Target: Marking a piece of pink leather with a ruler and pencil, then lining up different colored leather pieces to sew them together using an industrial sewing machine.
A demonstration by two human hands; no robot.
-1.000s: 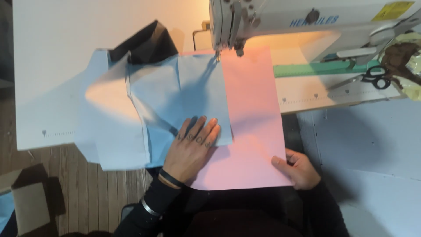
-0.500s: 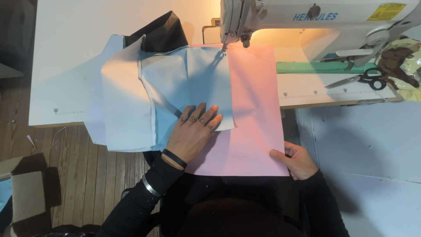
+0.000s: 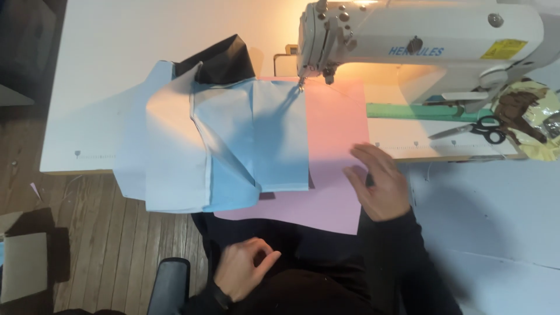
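A light blue folded fabric (image 3: pixel 233 146) lies on a pink fabric sheet (image 3: pixel 335 134) under the needle of a cream sewing machine (image 3: pixel 408 46). My right hand (image 3: pixel 376 184) rests flat on the right edge of the pink sheet, fingers spread, holding nothing. My left hand (image 3: pixel 242 274) is off the cloth, down near my lap, with loosely curled fingers that hold nothing. A black fabric piece (image 3: pixel 224 58) pokes out behind the blue fabric.
Black-handled scissors (image 3: pixel 475 128) lie on the white table (image 3: pixel 116 70) right of the machine, by a green strip (image 3: pixel 420 112). A crumpled yellow wrapper (image 3: pixel 528 116) sits at the far right. A cardboard box (image 3: pixel 23 265) stands on the wooden floor at left.
My left hand has lifted off the blue fabric and dropped toward my lap. My right hand has slid up the pink sheet's right edge and opened flat.
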